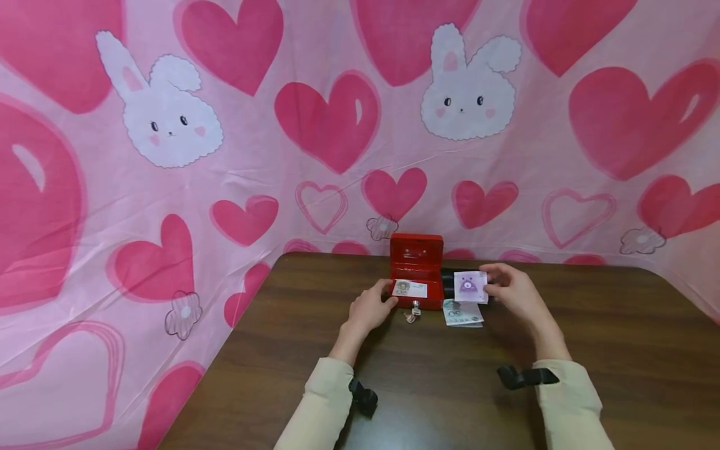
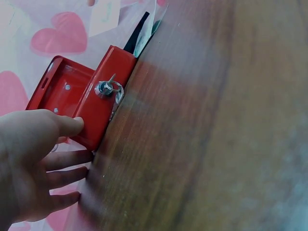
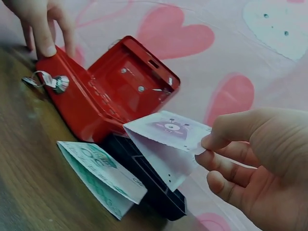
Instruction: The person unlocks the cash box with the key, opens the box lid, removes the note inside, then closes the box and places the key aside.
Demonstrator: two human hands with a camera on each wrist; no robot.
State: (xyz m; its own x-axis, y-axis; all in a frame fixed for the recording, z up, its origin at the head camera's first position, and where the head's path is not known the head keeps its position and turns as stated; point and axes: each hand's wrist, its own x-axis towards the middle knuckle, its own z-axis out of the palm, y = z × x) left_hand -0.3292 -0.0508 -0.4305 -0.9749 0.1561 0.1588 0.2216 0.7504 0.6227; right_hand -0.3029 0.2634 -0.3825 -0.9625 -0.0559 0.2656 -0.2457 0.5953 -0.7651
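A red cash box (image 1: 416,302) stands with its lid raised, and its lock holds keys on a ring (image 3: 36,79). At its left front corner, my left hand (image 1: 368,307) grips the box, thumb on the rim and other fingers along the side. A pale printed banknote (image 1: 409,289) lies in the box. Between thumb and fingertips, my right hand (image 3: 255,163) pinches a folded purple note with a cartoon figure (image 3: 168,127), held above a black tray (image 3: 163,204). A folded green note (image 3: 103,168) lies partly open beside the tray.
The brown wooden table (image 1: 439,387) carries these things near its back edge. Behind it hangs a pink cloth (image 1: 253,125) printed with hearts and rabbits. Black straps with small devices (image 1: 364,397) sit at both wrists.
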